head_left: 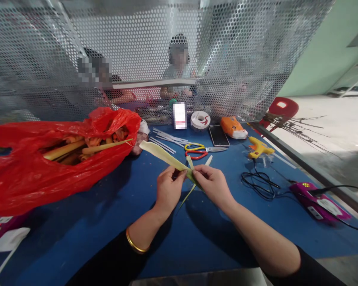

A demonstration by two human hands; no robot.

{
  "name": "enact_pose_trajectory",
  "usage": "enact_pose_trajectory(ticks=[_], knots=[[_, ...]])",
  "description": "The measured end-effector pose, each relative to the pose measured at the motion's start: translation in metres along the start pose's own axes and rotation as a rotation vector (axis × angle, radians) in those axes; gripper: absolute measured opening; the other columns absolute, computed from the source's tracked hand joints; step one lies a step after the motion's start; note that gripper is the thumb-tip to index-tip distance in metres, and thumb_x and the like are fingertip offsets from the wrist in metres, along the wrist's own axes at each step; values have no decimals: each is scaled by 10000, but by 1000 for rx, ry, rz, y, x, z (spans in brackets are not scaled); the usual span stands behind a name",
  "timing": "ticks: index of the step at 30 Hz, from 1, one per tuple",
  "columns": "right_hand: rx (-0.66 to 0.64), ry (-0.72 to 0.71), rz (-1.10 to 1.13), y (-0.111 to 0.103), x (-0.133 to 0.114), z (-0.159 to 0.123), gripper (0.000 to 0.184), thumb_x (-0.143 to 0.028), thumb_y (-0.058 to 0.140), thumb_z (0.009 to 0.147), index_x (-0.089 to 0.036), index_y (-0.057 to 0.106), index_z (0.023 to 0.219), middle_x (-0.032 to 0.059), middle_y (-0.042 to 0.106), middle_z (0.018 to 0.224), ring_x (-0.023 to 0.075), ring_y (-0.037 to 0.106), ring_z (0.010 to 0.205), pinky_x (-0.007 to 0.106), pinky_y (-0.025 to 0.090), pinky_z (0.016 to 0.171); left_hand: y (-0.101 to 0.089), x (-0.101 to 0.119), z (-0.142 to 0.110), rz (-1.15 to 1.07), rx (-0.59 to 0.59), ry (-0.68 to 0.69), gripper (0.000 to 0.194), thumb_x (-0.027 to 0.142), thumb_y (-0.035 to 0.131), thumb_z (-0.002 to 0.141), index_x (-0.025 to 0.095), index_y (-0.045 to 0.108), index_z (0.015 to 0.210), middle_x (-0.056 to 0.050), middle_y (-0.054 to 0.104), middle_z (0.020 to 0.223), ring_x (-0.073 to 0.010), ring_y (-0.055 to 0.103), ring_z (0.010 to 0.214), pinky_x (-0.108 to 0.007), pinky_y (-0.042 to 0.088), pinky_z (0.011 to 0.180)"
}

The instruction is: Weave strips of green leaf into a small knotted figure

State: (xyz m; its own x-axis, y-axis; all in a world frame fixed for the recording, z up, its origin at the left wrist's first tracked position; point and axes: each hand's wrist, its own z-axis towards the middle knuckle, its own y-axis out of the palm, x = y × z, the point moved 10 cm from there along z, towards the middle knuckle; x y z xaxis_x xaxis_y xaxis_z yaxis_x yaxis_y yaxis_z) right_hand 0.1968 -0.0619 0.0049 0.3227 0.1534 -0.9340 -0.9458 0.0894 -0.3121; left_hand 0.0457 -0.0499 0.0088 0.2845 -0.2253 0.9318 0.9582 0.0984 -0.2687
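Both hands meet over the blue table (116, 234), pinching a pale green-yellow leaf (161, 155) that looks like a corn husk. My left hand (169, 188) is closed on its middle, and the broad end points up and left. Close beside it, my right hand (214, 186) pinches the narrower part, where a short folded strip stands up between the hands. A thin green strip (186, 196) hangs down below the fingers. Just beyond the hands lie scissors (201, 150) with yellow and red handles. A red plastic bag (77, 174) holding similar husks lies open on the left.
White sticks (167, 140), a ribbon roll (200, 120), a phone (219, 136) and an orange packet (233, 128) lie toward the back. At right are a yellow glue gun (260, 147), its black cord and a purple power strip (319, 202). A perforated metal screen (143, 43) stands behind; people sit beyond it.
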Motion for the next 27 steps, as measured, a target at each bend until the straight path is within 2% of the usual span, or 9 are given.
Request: enact_pose_trajectory(ticks=[3,10,14,20,24,27], knots=[[0,-25,-59,1,-2,-1,242,-301,526,848,-165,708,767,-24,556,587,108,448,544,217,332,511,0,1,1,44,0,8,121,284,639,802,176,680,764,-18,694,691,-154,645,631,-253,510,627],[37,81,79,-1,16,2,280,-348,557,833,-146,751,828,6,639,619,123,501,547,221,360,504,1,9,-2,77,-14,72,131,290,629,823,183,697,792,-26,697,739,-155,650,682,-247,512,658],[-9,41,39,1,10,3,282,-353,548,838,-152,743,868,12,656,660,130,522,572,224,373,529,-4,6,0,9,17,50,136,301,625,826,178,676,800,-17,690,742,-152,654,673,-249,521,665],[26,-16,-136,-3,-1,0,245,-303,527,830,-160,720,785,-19,563,580,115,473,544,216,335,518,-6,5,0,52,21,39,156,327,629,826,180,675,802,-17,689,737,-153,650,655,-252,519,651],[73,48,-86,-8,7,1,259,-335,533,820,-154,712,769,-18,551,568,116,451,526,218,330,502,-7,11,-2,-2,38,67,135,297,630,823,183,678,771,-13,686,721,-151,658,666,-244,523,661],[21,51,-51,-3,7,0,267,-334,524,821,-156,723,827,-10,595,608,121,474,537,221,341,509,-10,11,-1,-71,66,57,115,282,638,811,182,671,765,-5,679,711,-149,657,660,-241,532,658]])
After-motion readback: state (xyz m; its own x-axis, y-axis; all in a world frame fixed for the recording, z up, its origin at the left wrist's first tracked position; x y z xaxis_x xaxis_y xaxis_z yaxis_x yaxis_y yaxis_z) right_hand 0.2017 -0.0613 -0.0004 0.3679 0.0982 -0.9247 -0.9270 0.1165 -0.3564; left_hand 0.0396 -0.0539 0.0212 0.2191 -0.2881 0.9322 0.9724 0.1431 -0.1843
